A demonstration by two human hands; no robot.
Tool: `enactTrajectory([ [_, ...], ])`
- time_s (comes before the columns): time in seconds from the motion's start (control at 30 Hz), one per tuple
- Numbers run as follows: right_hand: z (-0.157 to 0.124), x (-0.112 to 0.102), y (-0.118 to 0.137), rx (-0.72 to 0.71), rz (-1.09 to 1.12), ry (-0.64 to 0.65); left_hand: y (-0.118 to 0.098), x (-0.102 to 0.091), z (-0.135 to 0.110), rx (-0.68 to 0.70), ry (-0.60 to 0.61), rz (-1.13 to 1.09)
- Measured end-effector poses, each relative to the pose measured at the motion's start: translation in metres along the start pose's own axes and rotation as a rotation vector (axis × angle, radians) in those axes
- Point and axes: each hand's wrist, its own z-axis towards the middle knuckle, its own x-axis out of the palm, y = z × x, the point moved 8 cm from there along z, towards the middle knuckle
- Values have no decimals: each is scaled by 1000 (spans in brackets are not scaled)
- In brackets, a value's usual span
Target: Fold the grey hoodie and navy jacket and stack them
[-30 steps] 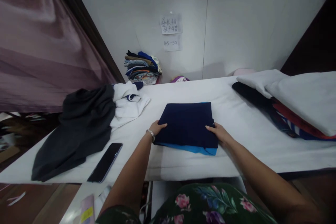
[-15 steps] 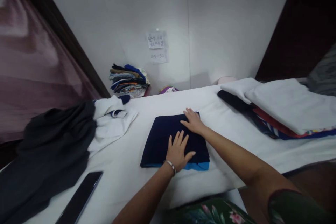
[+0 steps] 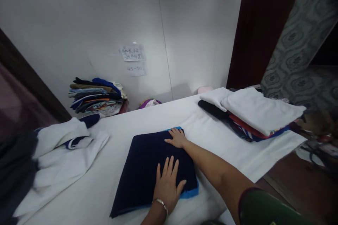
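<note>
A folded navy garment (image 3: 139,168) with bright blue showing at its edges lies flat on the white-covered table (image 3: 116,123). My left hand (image 3: 168,182), with a silver bangle at the wrist, rests on its lower right part, fingers spread. Across its upper right corner lies my right hand (image 3: 176,137), palm down and fingers apart. Neither hand grips the cloth; both press on its top. What kind of garment it is, I cannot tell.
To the right sits a folded stack with white cloth (image 3: 261,112) on top. Loose white (image 3: 63,161) and dark grey (image 3: 18,168) clothes lie at the left. Behind the table stands a pile of folded clothes (image 3: 96,95). Paper notes (image 3: 134,53) hang on the wall.
My view has swung to the right, so the scene sits further left and the phone has left the picture. Both hands stay on the navy garment; a blue edge now shows at its top.
</note>
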Motion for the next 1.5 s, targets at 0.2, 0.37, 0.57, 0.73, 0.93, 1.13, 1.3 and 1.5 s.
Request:
enactTrajectory([
  [0.2, -16, -8, -4, 71, 149, 21, -7, -13, 0, -33, 42, -65],
  [0.37, -56, -7, -24, 149, 277, 20, -18, -21, -13, -106, 40, -128],
  [0.57, -118, -20, -47, 178, 826, -189, -29, -34, -28, -103, 33, -230],
  [0.73, -172, 11, -50, 385, 1214, -145, 29, -62, -43, -315, -66, -205],
  [0.93, -189, 23, -36, 405, 1365, -74, 136, -75, -85, -806, -189, -279],
  [1.13, -162, 9, -19, 232, 1392, -36, 171, -56, -98, -1101, -183, -689],
  [1.3, -153, 0, -55, 350, 1339, -193, 159, -36, -106, -1073, -273, -1026],
  [1.5, -172, 5, -66, 420, 1237, -139, 155, -27, -127, -1114, -220, -1105],
])
